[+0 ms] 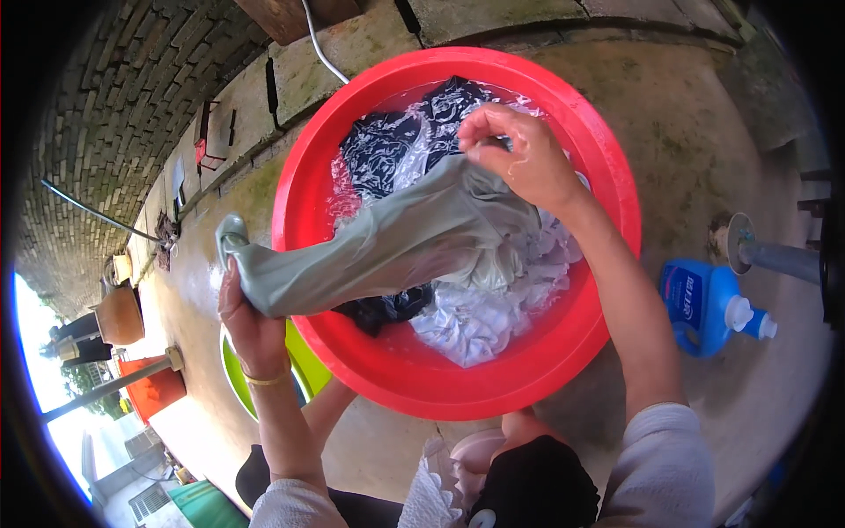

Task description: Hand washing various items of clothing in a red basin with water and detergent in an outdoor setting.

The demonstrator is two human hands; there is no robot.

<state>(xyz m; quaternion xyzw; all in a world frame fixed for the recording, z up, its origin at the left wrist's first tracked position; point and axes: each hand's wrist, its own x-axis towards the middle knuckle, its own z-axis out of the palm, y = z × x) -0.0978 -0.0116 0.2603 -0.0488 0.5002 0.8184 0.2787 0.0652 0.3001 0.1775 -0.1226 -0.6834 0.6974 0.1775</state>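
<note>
A wet grey-green garment (376, 244) stretches across a red plastic basin (455, 399), its left end raised beyond the rim. My left hand (251, 323) grips that bunched left end from below; a gold-coloured bangle circles the wrist. At the other end, my right hand (518, 148) is over the basin, its thumb and fingers pinched at the garment's upper edge. Part of the cloth hangs down onto the soaking laundry. Dark patterned cloth (376, 155) lies in the water behind it, and white patterned cloth (469, 330) lies nearer me.
A blue detergent bottle (703, 307) lies on the concrete floor right of the basin, near a grey pipe (779, 256). A lime-green basin (309, 360) sits partly beneath the red one. A white hose (320, 46) reaches the far rim. A brick wall (132, 112) rises at left.
</note>
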